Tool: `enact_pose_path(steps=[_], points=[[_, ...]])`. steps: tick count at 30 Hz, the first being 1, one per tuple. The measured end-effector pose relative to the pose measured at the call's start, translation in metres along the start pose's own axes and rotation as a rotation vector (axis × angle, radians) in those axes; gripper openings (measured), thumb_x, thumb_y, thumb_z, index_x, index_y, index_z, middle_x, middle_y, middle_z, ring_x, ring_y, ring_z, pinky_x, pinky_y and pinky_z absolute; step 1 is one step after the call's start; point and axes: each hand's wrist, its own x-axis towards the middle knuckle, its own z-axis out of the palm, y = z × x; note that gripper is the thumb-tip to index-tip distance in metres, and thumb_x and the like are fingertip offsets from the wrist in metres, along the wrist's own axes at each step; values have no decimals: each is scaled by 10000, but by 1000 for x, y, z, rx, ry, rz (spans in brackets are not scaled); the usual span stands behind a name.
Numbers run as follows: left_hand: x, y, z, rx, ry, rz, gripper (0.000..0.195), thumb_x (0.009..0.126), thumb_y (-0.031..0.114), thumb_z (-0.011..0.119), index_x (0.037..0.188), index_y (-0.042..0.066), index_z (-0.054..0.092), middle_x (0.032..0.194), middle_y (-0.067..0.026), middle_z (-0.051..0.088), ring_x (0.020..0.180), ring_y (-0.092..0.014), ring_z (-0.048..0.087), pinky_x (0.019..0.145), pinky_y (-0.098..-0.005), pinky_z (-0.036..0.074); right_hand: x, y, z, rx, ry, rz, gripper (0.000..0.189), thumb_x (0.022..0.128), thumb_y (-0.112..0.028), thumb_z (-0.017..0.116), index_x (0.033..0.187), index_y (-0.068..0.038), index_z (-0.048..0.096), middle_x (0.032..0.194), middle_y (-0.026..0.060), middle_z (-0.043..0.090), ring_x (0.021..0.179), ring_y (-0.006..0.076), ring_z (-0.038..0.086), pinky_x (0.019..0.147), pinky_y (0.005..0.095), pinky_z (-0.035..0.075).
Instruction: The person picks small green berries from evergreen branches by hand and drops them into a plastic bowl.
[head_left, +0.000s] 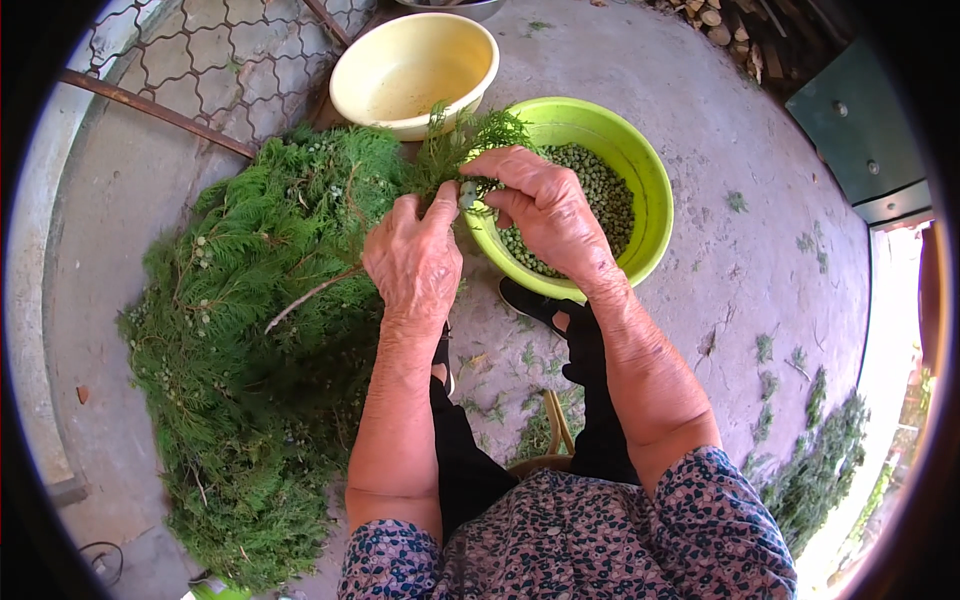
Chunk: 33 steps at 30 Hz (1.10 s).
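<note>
My left hand (414, 255) grips a leafy conifer branch (442, 154), probably arborvitae; a bare woody stem (311, 297) appears to run out behind the hand. Between my hands, a pale green seed cone (468, 195) shows at the left fingertips. My right hand (544, 206) hovers above the bowl's left side, its thumb and forefinger around the cone and sprig. Whether they pinch it is unclear. Below is a lime-green plastic basin (654, 202) with many small green cones (600, 199) in it. A large heap of cut conifer branches (262, 360) lies at my left, some bearing cones.
A cream plastic basin (412, 67) stands beyond the heap. Behind it lies a metal lattice (202, 60) with a rusty bar. Firewood (720, 30) and a dark green drawer unit (855, 127) are far right. Sprigs (817, 450) litter the concrete floor (750, 285). My feet flank the lime-green basin's near side.
</note>
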Motion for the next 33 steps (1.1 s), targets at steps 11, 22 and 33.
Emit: enact_pose_path(steps=[11, 22, 33], points=[[-2, 3, 2, -9, -2, 28, 235, 663, 82, 585, 886, 137, 634, 703, -53, 521, 635, -236, 553, 559, -359, 426, -7, 7, 17, -122, 100, -149, 204, 658, 64, 599, 839, -21, 640, 778, 105, 618, 660, 236, 591, 604, 289, 489], [-5, -6, 2, 106, 84, 84, 190, 681, 93, 556, 854, 118, 632, 904, -51, 544, 767, -212, 498, 733, -362, 350, -5, 16, -15, 460, 590, 323, 157, 771, 18, 581, 925, 5, 612, 704, 21, 585, 559, 76, 500, 489, 196, 399], [-2, -2, 2, 108, 97, 131, 128, 700, 84, 533, 790, 66, 621, 964, -35, 528, 810, -201, 468, 804, -365, 325, -5, 1, -21, 345, 525, 180, 114, 833, -110, 576, 859, -5, 614, 660, 16, 566, 564, 72, 492, 544, 212, 424]])
